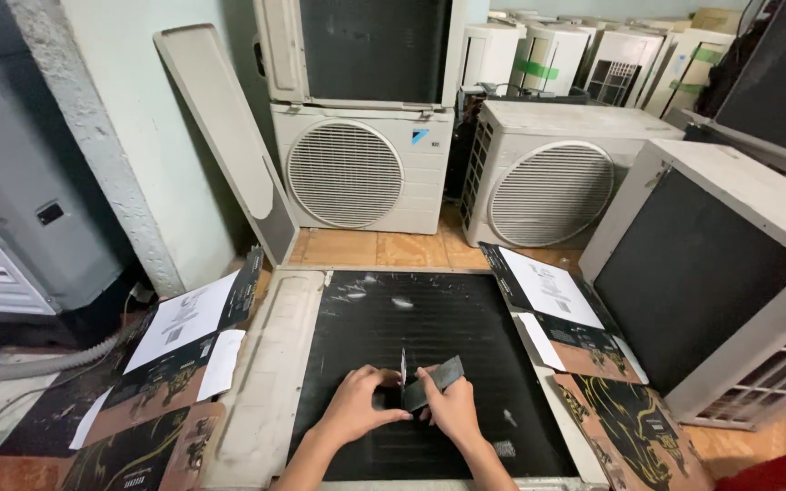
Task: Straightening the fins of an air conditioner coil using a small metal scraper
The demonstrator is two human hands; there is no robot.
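Note:
An air conditioner outdoor unit lies flat on the floor with its black finned coil facing up inside a cream casing. My left hand and my right hand rest together on the lower middle of the coil. Between them they hold a small dark flat tool, like a fin comb, with a thin upright blade at its left end. My left fingers pinch near the blade end. My right hand grips the tool's lower side.
Flattened black cardboard with white paper sheets lies at the left and right of the unit. Several white outdoor units stand behind, a large one at the right. A loose panel leans on the wall.

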